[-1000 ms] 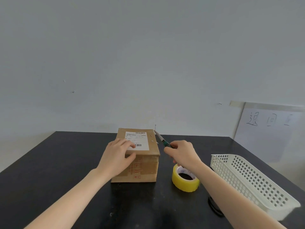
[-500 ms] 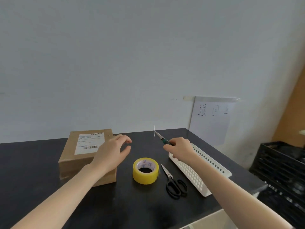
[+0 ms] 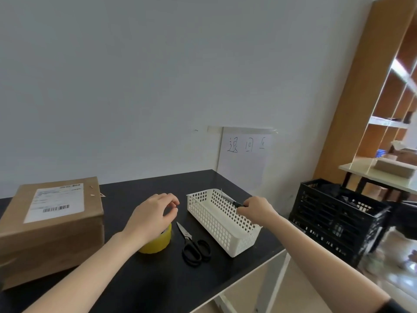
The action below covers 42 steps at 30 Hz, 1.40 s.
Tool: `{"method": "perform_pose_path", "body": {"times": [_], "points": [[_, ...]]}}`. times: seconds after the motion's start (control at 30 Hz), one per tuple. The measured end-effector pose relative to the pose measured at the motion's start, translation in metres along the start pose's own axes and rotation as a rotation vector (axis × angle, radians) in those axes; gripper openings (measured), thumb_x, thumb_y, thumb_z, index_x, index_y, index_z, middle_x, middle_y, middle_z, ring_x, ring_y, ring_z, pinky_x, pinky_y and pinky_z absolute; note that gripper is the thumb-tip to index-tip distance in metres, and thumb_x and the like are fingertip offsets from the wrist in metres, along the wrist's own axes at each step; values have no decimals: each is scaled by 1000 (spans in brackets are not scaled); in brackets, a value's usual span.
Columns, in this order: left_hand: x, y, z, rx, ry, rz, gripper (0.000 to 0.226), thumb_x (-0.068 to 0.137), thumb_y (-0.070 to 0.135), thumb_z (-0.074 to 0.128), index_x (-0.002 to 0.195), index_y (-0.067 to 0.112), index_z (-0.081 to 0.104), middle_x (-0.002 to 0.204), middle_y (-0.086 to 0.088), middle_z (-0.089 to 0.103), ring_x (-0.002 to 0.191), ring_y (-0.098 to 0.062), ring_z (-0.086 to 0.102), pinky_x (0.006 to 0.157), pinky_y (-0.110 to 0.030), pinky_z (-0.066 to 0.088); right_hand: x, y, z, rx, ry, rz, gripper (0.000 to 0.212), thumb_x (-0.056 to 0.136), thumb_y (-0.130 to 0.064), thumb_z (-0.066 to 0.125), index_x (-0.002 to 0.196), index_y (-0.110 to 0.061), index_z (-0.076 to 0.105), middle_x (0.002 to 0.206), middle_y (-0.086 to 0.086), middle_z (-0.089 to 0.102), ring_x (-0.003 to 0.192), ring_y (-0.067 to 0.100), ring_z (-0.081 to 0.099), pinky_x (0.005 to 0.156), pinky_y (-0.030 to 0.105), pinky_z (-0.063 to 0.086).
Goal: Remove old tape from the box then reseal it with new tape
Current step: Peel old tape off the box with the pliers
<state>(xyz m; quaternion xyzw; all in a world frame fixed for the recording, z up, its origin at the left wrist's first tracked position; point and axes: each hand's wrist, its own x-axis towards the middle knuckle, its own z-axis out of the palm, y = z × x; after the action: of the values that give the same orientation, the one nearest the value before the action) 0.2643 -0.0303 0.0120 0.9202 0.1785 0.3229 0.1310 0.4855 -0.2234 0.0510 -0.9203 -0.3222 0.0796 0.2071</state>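
Note:
A brown cardboard box [image 3: 52,227] with a white shipping label lies at the left of the black table [image 3: 140,283]. A yellow tape roll [image 3: 158,243] sits beside it, partly hidden under my left hand [image 3: 153,215], which hovers above it with loosely curled fingers and holds nothing. My right hand [image 3: 256,210] grips a slim dark-handled knife [image 3: 229,199] whose blade points up and left over the white perforated basket [image 3: 221,222]. Black scissors [image 3: 193,246] lie between the roll and the basket.
A black plastic crate [image 3: 334,222] stands on the floor right of the table. A white sheet with handwriting [image 3: 246,154] leans on the wall behind. Wooden shelving [image 3: 388,98] and a light table with boxes stand at the far right.
The view has swung right. My left hand left the box and came over the tape roll. My right hand carried the knife rightward to above the white basket.

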Motion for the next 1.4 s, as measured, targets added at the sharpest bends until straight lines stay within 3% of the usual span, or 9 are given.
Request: {"method": "perform_pose_path", "body": {"times": [0.27, 0.63, 0.83, 1.13, 1.4], "points": [[4, 18, 22, -14, -54, 17, 13, 93, 34, 51, 104, 35, 57, 94, 22, 58, 88, -1, 54, 74, -28, 53, 0, 15, -2, -201, -72, 66, 22, 80, -30, 59, 73, -10, 55, 59, 2, 55, 49, 18, 52, 56, 26, 48], [1, 12, 26, 15, -83, 16, 14, 93, 34, 51, 106, 34, 58, 98, 20, 61, 87, -1, 54, 73, -23, 53, 2, 11, 3, -342, -24, 46, 31, 71, -33, 64, 59, -17, 40, 60, -4, 45, 53, 17, 41, 50, 21, 31], [-2, 5, 19, 15, -71, 12, 14, 93, 33, 52, 105, 33, 59, 97, 18, 61, 89, -2, 56, 74, -27, 55, 3, 12, 3, -312, -18, 50, 25, 69, -35, 65, 65, -17, 48, 65, -5, 51, 57, 16, 46, 52, 22, 35], [-12, -11, -6, 40, -29, -7, 18, 92, 31, 55, 110, 30, 60, 104, 14, 62, 91, -2, 57, 75, -18, 53, 7, -5, 6, -175, 109, -19, 30, 70, -38, 62, 86, -13, 67, 67, -4, 60, 59, 15, 53, 55, 26, 42], [-23, -32, -28, 70, 0, -36, 21, 92, 31, 57, 112, 29, 59, 109, 12, 61, 93, -4, 56, 70, -7, 43, 7, -46, 16, -81, 135, -182, 22, 70, -40, 64, 84, -23, 65, 73, -4, 65, 68, 16, 63, 57, 28, 47]]}}
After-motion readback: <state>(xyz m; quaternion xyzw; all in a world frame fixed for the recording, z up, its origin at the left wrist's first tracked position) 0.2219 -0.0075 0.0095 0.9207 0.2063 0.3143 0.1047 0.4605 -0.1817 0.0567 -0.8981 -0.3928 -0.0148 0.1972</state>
